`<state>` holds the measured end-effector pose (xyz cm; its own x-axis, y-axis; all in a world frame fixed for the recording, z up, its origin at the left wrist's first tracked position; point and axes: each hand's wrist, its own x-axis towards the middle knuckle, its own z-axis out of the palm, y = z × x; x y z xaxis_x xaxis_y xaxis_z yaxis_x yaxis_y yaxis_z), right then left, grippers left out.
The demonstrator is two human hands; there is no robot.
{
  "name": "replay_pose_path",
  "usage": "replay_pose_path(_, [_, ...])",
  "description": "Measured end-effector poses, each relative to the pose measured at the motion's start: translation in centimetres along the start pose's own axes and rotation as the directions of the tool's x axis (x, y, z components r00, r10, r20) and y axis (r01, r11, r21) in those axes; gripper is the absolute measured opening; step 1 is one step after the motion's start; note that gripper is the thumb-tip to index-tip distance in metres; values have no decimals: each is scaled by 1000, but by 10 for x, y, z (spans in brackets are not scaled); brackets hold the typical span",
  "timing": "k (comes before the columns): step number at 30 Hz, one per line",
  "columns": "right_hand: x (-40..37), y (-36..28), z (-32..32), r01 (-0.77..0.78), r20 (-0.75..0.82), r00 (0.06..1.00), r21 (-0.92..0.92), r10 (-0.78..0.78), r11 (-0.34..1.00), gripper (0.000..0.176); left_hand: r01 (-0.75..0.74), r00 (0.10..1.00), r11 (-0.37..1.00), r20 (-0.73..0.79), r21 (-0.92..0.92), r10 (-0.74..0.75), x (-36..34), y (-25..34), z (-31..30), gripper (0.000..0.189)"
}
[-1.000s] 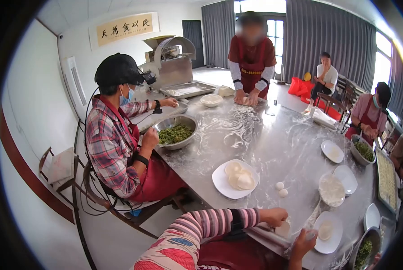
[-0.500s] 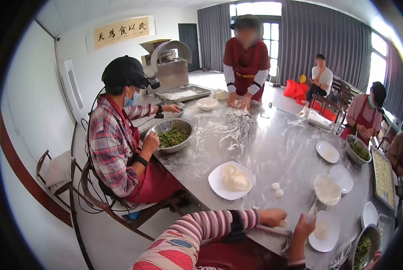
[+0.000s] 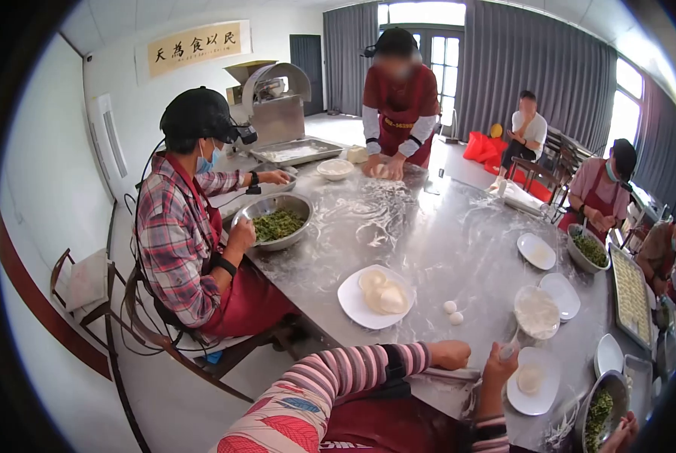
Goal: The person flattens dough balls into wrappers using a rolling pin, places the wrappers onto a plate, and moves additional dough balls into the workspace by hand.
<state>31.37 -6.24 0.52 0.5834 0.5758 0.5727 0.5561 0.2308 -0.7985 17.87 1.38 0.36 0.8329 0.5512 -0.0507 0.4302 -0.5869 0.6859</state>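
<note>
Pale bar (image 3: 451, 373), poss. rolling pin, is low ctr of frame at near edge of table (image 3: 429, 249), btwn L hand (image 3: 450, 354) and R hand (image 3: 501, 365). Long axis approx. horiz. in frame, R end a touch lower; one end toward striped sleeve (image 3: 368, 368), other toward R hand. Lies flat-ish, not upright. Can't tell which hand touches it.

L hand: fingers curled into fist, knuckles toward frame right; contents hidden, can't confirm grip. R hand: fingers bent, pointing up-frame, around/against a small whitish clear item (image 3: 509, 349); too blurred to ID, grip n/c.

Nearby: 2 dough balls (image 3: 453, 312) just up-frame of L hand. White plate (image 3: 351, 298) w/ stacked dough rounds (image 3: 384, 292), upper left of hands. Flour bowl (image 3: 537, 312) upper right of R hand. Plate (image 3: 546, 381) w/ single dough round (image 3: 530, 380) just right of R hand. Lower right corner: metal bowl (image 3: 617, 392) w/ greens (image 3: 599, 417), another person's hand (image 3: 622, 436) beside it.
</note>
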Motion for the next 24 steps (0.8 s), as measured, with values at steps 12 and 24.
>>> replay_pose_path(12, [4, 9, 12, 202, -48, 978, -60, -205, 978, 20, 12, 1000, 1000, -28, 17, -11, -14, -13, 5, 24])
replay_pose_path(24, [-51, -5, -40, -188, 21, 982, 187, 188, 964, 19, 181, 973, 978, -129, -102, -193, -77, -46, -77, 37])
